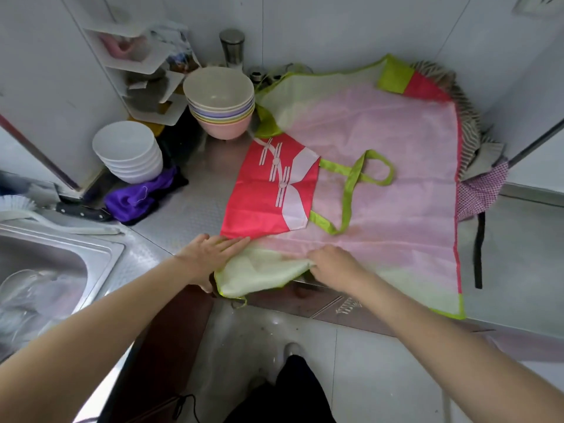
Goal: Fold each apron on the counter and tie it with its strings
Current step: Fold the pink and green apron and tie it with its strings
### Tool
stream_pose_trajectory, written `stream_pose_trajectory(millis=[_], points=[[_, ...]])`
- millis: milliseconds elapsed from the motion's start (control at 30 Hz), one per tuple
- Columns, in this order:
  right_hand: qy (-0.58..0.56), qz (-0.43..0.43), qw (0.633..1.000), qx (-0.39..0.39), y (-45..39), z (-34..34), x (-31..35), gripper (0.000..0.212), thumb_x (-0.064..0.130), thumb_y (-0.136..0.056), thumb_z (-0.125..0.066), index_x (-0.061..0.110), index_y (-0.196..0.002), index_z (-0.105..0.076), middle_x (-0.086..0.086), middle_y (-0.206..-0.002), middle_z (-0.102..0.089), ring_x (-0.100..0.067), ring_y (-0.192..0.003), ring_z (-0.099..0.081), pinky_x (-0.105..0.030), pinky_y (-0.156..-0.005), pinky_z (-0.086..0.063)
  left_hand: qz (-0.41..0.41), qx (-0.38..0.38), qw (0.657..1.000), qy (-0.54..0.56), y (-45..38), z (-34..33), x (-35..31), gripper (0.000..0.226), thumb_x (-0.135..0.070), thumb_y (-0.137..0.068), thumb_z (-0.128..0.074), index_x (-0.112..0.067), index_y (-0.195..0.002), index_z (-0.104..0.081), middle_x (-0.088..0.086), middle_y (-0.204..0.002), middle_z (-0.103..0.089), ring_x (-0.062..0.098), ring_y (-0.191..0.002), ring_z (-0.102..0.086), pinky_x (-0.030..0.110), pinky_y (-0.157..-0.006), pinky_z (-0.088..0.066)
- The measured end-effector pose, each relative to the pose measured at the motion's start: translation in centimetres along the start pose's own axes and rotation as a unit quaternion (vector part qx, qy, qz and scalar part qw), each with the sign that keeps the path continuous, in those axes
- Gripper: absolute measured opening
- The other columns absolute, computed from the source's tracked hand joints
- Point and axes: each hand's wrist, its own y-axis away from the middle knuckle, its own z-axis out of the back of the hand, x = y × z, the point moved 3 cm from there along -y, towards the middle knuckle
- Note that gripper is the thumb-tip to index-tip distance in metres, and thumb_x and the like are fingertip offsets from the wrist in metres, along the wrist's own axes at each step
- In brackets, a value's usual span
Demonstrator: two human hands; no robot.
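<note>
Across the steel table: a thin pink apron spread flat, both hands at its near edge.

On the textured metal table (195,227) the glossy pink apron with lime-green trim (381,184) lies open, its red bib folded over it and green neck loop (354,190) on top; its near corner hangs past the table's front edge. The left hand (210,251) presses flat, fingers straight and together, on the pale green corner. The right hand (332,264) pinches the fabric with curled fingers. A checked apron (482,193) peeks out at the far right. Stacked pastel bowls (221,102), white bowls (131,151) and a crumpled purple cloth (137,196) crowd the left; a steel sink (45,264) sits beyond.
</note>
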Motion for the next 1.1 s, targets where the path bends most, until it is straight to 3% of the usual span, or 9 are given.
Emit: stream_pose_trajectory(millis=[100,233,333,467,633,800,900,1000,1100], points=[[-0.127,-0.059,0.990,-0.022,-1.4,5.3,-3.0,0.017,0.005,-0.084,-0.045,0.006,-0.076,-0.060,-0.023,-0.096,-0.063,-0.034,-0.096,-0.059,-0.034,-0.068,-0.040,0.053,-0.055,0.986,0.146,0.4,0.5,2.1,0.106,-0.043,-0.075,-0.070,-0.023,-0.150,0.003,-0.005,-0.151,-0.026,0.015,-0.139,-0.026,0.033,-0.110,-0.025],[-0.151,-0.090,0.984,-0.012,-2.5,8.6,-4.4,0.032,0.009,-0.088,-0.051,0.012,-0.058,-0.040,-0.008,-0.061,-0.047,-0.024,-0.071,-0.050,-0.030,-0.050,-0.027,0.142,-0.219,0.790,0.555,-0.9,2.7,3.8,0.055,-0.028,-0.066,-0.050,-0.010,-0.116,-0.064,0.008,-0.113,-0.066,0.017,-0.105,-0.059,0.027,-0.089,-0.042],[-0.095,-0.113,0.989,-0.021,-3.7,9.7,-5.1,0.030,0.015,-0.088,-0.053,0.011,-0.060,-0.043,-0.010,-0.069,-0.055,-0.026,-0.079,-0.056,-0.030,-0.057,-0.033,0.178,-0.224,0.707,0.647,-2.3,3.6,4.2,0.019,-0.015,-0.085,-0.056,0.001,-0.083,-0.067,0.011,-0.078,-0.062,0.008,-0.080,-0.051,0.023,-0.061,-0.037],[0.048,-0.168,0.984,0.026,-4.8,10.6,-7.0,0.032,0.007,-0.089,-0.047,0.004,-0.119,-0.057,-0.017,-0.122,-0.060,-0.030,-0.114,-0.057,-0.032,-0.085,-0.047,0.262,-0.090,0.793,0.543,-3.3,2.6,5.1,0.039,-0.022,-0.099,-0.042,0.012,-0.097,-0.061,0.030,-0.104,-0.061,0.038,-0.103,-0.057,0.037,-0.080,-0.040],[0.052,-0.112,0.988,0.094,-7.6,8.9,-6.3,0.030,0.006,-0.087,-0.046,-0.001,-0.112,-0.062,-0.019,-0.120,-0.062,-0.028,-0.111,-0.059,-0.027,-0.083,-0.047,0.319,0.062,0.839,0.437,-1.8,-0.5,7.1,0.036,-0.015,-0.095,-0.041,0.004,-0.123,-0.052,0.021,-0.129,-0.054,0.032,-0.120,-0.052,0.033,-0.097,-0.041],[0.040,-0.099,0.988,0.110,-8.9,6.0,-5.1,0.024,0.002,-0.091,-0.039,-0.001,-0.100,-0.061,-0.022,-0.120,-0.061,-0.031,-0.111,-0.059,-0.029,-0.081,-0.047,0.389,-0.126,0.865,0.290,-1.9,2.1,8.2,0.040,-0.012,-0.089,-0.047,-0.006,-0.128,-0.039,0.015,-0.127,-0.048,0.034,-0.119,-0.048,0.041,-0.096,-0.038],[0.024,-0.118,0.986,0.117,-8.7,3.7,-5.7,0.034,0.002,-0.091,-0.036,-0.001,-0.120,-0.055,-0.022,-0.122,-0.059,-0.032,-0.112,-0.058,-0.034,-0.085,-0.048,0.171,-0.216,0.919,0.282,-3.8,5.4,4.9,0.045,-0.012,-0.087,-0.048,-0.011,-0.132,-0.042,0.011,-0.129,-0.045,0.031,-0.121,-0.044,0.042,-0.098,-0.040],[0.026,-0.114,0.986,0.122,-7.8,2.8,-6.6,0.036,0.006,-0.091,-0.041,0.004,-0.125,-0.052,-0.018,-0.123,-0.059,-0.032,-0.113,-0.057,-0.032,-0.085,-0.047,-0.054,-0.111,0.975,0.186,-6.0,7.2,-0.5,0.055,-0.027,-0.091,-0.051,-0.021,-0.142,-0.032,0.007,-0.144,-0.034,0.027,-0.130,-0.036,0.040,-0.105,-0.036],[0.040,-0.101,0.984,0.143,-6.4,2.4,-7.6,0.044,0.004,-0.089,-0.045,0.006,-0.133,-0.047,-0.016,-0.133,-0.053,-0.030,-0.116,-0.055,-0.030,-0.090,-0.046,-0.067,-0.006,0.993,0.096,-7.6,6.4,-3.1,0.082,-0.042,-0.085,-0.061,-0.032,-0.148,-0.011,0.005,-0.156,-0.009,0.034,-0.140,-0.017,0.048,-0.109,-0.033]])
